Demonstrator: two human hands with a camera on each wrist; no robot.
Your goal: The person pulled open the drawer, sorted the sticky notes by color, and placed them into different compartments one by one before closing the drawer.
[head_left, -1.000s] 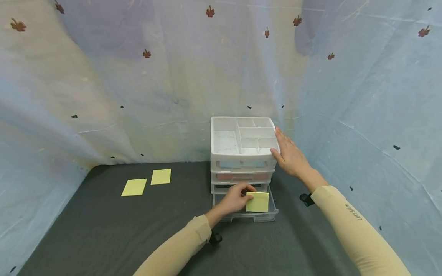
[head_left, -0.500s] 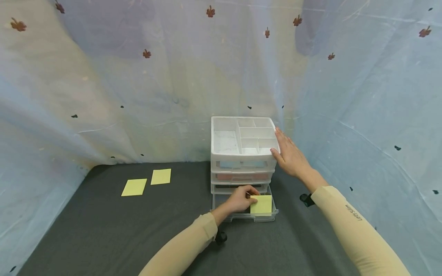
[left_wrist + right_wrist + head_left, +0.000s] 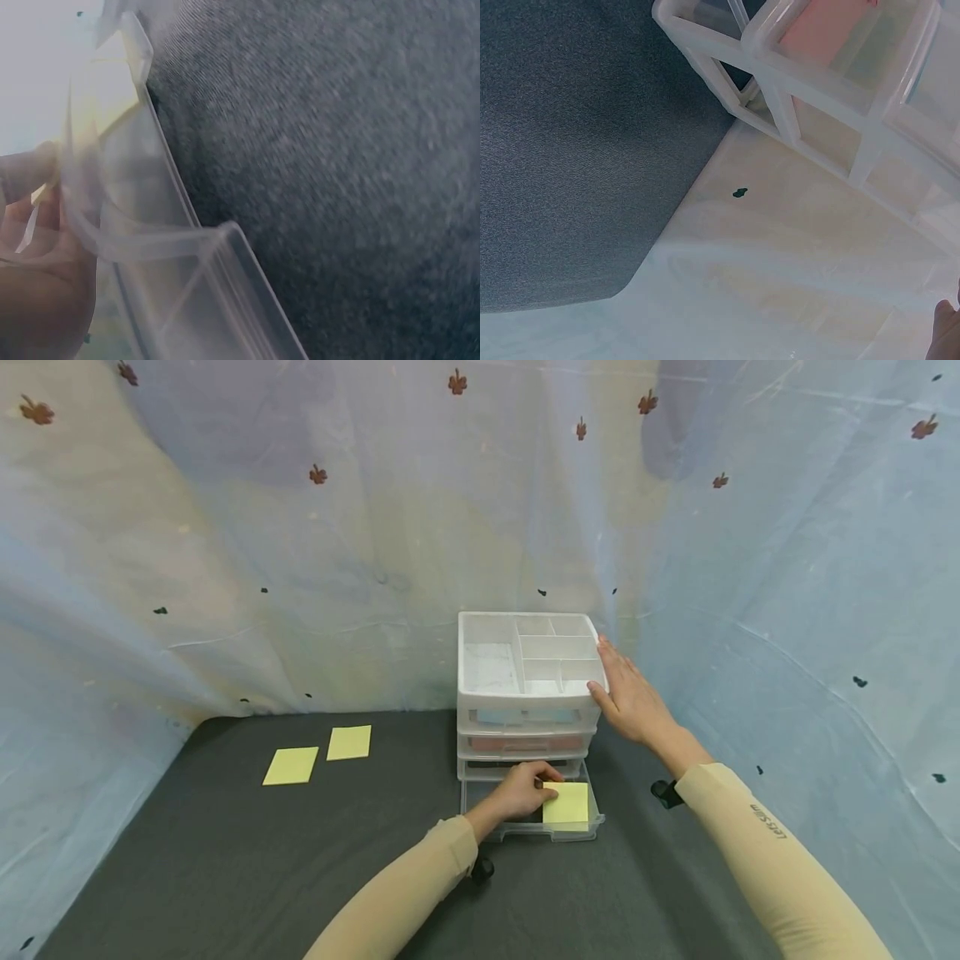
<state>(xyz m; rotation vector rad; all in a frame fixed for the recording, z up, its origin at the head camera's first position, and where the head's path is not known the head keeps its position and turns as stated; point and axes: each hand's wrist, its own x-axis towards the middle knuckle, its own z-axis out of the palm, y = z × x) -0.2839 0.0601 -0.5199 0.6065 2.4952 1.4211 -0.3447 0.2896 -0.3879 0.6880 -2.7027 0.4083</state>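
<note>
A white drawer organizer [image 3: 480,700] stands on the dark cloth, its clear bottom drawer [image 3: 536,835] pulled out towards me. My left hand [image 3: 519,793] pinches a yellow sticky note pad [image 3: 566,803] by its left side, inside the drawer's outline near the front wall. In the left wrist view the pad [image 3: 116,90] shows through the clear drawer wall, and the thumb and fingers are partly behind plastic. My right hand [image 3: 632,700] rests with straight fingers against the organizer's upper right side; only a bit of that hand [image 3: 945,330] shows in the right wrist view.
Two more yellow sticky note pads, a left one [image 3: 291,766] and a right one [image 3: 349,742], lie on the dark cloth [image 3: 225,860] to the left. Upper drawers hold pink [image 3: 821,34] and blue items. A patterned curtain [image 3: 375,527] hangs behind and at the sides.
My left hand has moved slightly right and down with the sticky note pad, lower over the drawer, then nearly stopped. The right hand stays in place.
</note>
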